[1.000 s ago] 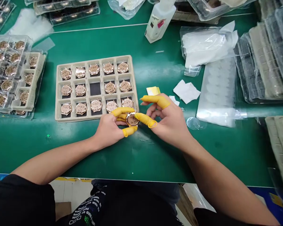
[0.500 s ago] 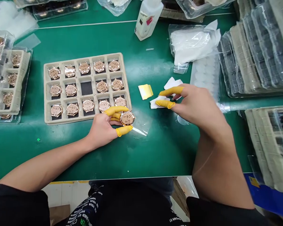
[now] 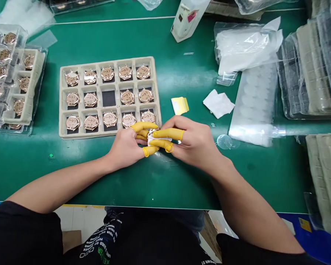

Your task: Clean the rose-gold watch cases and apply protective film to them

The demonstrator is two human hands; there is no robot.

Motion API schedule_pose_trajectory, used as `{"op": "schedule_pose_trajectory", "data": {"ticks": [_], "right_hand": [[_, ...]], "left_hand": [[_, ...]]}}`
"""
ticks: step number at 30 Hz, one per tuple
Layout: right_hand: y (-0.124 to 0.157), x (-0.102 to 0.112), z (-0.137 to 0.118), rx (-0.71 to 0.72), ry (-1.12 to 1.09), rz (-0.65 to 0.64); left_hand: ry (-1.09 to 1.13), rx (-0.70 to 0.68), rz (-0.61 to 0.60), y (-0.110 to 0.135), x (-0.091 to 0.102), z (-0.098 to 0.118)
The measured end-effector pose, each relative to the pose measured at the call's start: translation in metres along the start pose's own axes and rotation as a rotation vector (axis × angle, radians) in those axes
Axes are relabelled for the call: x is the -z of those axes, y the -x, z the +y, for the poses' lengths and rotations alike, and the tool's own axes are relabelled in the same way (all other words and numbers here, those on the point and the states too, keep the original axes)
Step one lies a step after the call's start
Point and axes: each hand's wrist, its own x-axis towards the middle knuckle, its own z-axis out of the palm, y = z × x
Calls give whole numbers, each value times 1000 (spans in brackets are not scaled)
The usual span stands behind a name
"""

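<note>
Over the green counter (image 3: pixel 44 176), left-hand fingers (image 3: pixel 143 126) pinching a rose-gold watch (image 3: pixel 151 132), right-hand fingers (image 3: pixel 168 134) pressing white cloth (image 3: pixel 162 139) on it; a loose pinch risking a drop.

Left hand (image 3: pixel 124 147) and right hand (image 3: pixel 194 141) meet over a watch case (image 3: pixel 151 133) on a workbench (image 3: pixel 165 184), a cloth (image 3: pixel 161 139) on the case between the fingers. A pulp tray (image 3: pixel 61 99) of cases sits at 10 o'clock, plastic blister trays (image 3: pixel 5 59) beyond it at 9. A spray bottle (image 3: pixel 186 18) stands at 12; a sticky-note pad (image 3: pixel 180 105) and tissue (image 3: pixel 218 103) lie at 1, a bagged wipes pack (image 3: pixel 245 48) behind them; stacked trays (image 3: pixel 311 70) fill 2 to 3 o'clock.
</note>
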Motion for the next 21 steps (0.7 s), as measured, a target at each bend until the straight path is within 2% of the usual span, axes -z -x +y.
{"op": "schedule_pose_trajectory", "data": {"ticks": [4, 8, 12, 17, 19, 21], "right_hand": [[1, 0, 10, -20, 111, 44], [1, -2, 12, 42, 56, -40], [0, -7, 11, 49, 186, 102], [4, -13, 11, 60, 188, 17], [6, -18, 10, 18, 252, 47], [5, -16, 11, -41, 302, 129]], "left_hand": [[21, 8, 5, 0, 0, -2], [14, 16, 15, 0, 0, -2], [50, 30, 23, -1, 0, -1], [49, 42, 23, 0, 0, -2], [35, 41, 17, 0, 0, -2], [33, 35, 38, 0, -1, -2]]}}
